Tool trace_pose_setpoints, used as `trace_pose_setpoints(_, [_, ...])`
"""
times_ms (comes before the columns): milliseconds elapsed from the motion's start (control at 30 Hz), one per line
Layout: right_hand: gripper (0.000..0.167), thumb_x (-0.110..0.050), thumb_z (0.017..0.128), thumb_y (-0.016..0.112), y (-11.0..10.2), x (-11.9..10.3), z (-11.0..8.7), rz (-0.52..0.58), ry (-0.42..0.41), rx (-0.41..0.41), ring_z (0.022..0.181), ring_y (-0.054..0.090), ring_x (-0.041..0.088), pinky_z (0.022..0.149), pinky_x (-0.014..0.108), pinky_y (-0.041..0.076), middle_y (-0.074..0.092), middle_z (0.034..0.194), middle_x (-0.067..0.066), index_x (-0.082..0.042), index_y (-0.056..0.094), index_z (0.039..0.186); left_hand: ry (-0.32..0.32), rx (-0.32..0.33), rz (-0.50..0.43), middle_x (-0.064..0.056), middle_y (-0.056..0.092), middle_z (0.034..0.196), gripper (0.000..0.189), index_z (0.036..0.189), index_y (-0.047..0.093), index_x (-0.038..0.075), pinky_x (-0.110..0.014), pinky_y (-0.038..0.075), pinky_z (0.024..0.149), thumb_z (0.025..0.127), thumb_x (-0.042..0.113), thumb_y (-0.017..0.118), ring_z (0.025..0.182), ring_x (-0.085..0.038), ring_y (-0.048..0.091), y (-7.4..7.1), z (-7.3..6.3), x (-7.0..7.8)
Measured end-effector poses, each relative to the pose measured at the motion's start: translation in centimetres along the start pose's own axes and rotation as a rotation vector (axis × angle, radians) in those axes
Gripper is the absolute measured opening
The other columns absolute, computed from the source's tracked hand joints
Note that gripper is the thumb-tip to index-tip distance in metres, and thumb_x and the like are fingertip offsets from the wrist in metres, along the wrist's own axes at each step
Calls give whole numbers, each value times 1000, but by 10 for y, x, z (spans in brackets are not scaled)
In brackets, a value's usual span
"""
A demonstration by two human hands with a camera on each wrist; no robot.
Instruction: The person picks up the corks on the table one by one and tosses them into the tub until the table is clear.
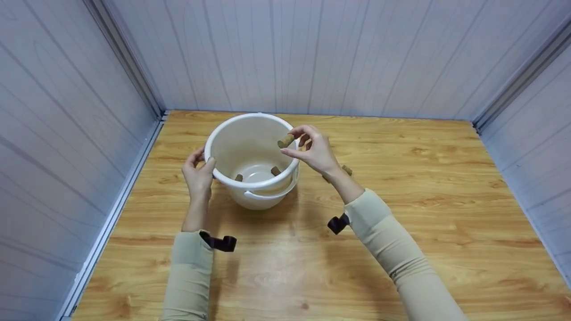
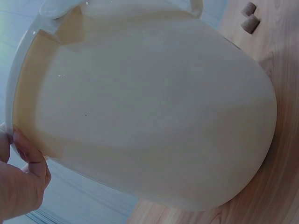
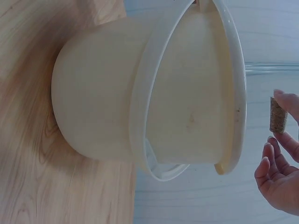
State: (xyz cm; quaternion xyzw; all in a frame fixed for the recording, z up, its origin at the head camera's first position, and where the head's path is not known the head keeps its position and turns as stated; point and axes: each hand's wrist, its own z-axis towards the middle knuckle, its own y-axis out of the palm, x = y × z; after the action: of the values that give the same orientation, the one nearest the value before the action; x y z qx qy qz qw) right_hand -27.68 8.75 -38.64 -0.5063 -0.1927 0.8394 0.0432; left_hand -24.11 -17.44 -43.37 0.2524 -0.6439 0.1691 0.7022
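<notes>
A white bucket (image 1: 258, 196) with a handle (image 1: 273, 195) hanging at its front stands on the wooden floor. My left hand (image 1: 199, 175) grips its rim at the left side, thumb over the edge; the left wrist view shows those fingers (image 2: 32, 154) against the outer wall. Over the right part of the bucket's mouth, my right hand (image 1: 316, 149) pinches a cork (image 1: 285, 141) between thumb and fingers. In the right wrist view that cork (image 3: 278, 115) is held above the rim. Two more corks lie inside the bucket, one at the bottom right (image 1: 275, 171) and one at the left (image 1: 239, 177).
Right of the bucket, partly behind my right wrist, a cork (image 1: 347, 170) lies on the wooden floor (image 1: 424, 187); the left wrist view shows two corks (image 2: 250, 23) there. Pale panelled walls (image 1: 290, 58) enclose the floor at the back and both sides.
</notes>
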Motion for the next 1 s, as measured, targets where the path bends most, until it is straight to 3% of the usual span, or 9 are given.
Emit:
trace_pose_setpoints(500, [36,-12,74,84,18,-8,10,-75,-40,-56,77,49,14,65,22,40,59,94,8,3,65,101,-18,10,-5,-5,53,86,40,116,60,-13,-13,47,45,77,-11,52,81,-12,50,1,0,1])
trace_pose_setpoints(767, [41,-13,75,83,18,-8,11,-78,-24,-69,78,50,15,67,24,41,58,95,15,3,65,108,-8,14,1,-6,54,87,39,115,61,-13,-14,50,54,78,-11,53,86,-13,49,1,1,0])
trace_pose_setpoints(1000, [41,-12,77,82,13,-3,9,-65,-21,-56,81,53,27,68,31,44,58,98,21,4,64,110,4,12,-9,-5,53,85,39,115,60,-14,-14,49,55,77,-12,53,85,-13,49,1,0,0])
